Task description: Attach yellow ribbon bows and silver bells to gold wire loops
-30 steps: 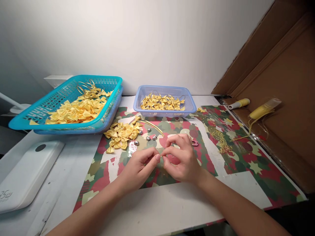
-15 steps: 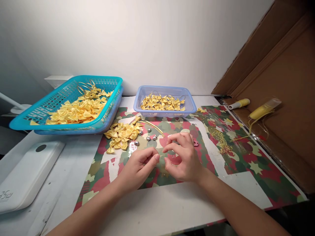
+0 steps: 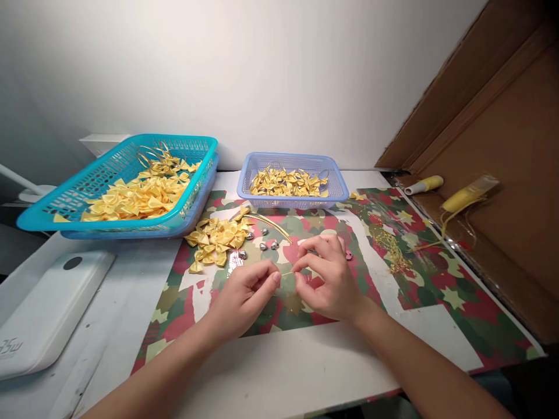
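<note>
A pale wall (image 3: 271, 75), brightly lit at its middle, stands behind the white surface (image 3: 279, 372), with brown cardboard (image 3: 493, 116) at right.

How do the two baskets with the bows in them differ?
The left basket is bright turquoise, while the middle basket is pale periwinkle. The left basket looks larger; the middle basket looks smaller. The left basket sits on another blue basket, whereas the middle basket rests on the table. Both are open plastic mesh holding yellow bows.
</note>
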The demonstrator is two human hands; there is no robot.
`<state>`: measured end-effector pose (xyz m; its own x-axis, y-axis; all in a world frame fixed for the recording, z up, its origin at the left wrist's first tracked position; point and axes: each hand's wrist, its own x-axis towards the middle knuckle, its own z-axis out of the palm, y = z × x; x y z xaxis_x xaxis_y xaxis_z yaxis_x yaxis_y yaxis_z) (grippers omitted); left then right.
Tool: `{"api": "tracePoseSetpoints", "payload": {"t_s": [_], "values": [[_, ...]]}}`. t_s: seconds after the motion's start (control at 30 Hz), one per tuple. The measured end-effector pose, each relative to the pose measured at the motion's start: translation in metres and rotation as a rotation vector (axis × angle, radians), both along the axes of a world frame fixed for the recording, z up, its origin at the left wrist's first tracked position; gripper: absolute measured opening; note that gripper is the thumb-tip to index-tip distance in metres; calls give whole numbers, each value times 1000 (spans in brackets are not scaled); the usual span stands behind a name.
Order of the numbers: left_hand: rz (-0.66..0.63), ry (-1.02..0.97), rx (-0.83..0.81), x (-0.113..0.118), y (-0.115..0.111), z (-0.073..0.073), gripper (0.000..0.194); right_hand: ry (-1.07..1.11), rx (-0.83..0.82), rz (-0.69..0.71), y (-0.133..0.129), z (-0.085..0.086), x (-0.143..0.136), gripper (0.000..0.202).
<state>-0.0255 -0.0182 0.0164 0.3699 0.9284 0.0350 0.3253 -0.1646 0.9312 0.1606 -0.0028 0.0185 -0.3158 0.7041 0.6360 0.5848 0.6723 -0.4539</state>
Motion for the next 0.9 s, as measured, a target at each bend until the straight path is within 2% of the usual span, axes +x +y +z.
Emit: {"api": "tracePoseSetpoints", "payload": {"t_s": [0.13, 0.37, 0.9], "values": [[16, 16, -3, -2, 0, 0, 33, 18, 14, -8, 2, 1, 2, 9], [11, 13, 1, -1, 1, -1, 34, -3, -52, 18, 1, 1, 2, 8], [-10, 61, 19, 1, 2, 1, 35, -38, 24, 13, 0, -2, -1, 11]]}}
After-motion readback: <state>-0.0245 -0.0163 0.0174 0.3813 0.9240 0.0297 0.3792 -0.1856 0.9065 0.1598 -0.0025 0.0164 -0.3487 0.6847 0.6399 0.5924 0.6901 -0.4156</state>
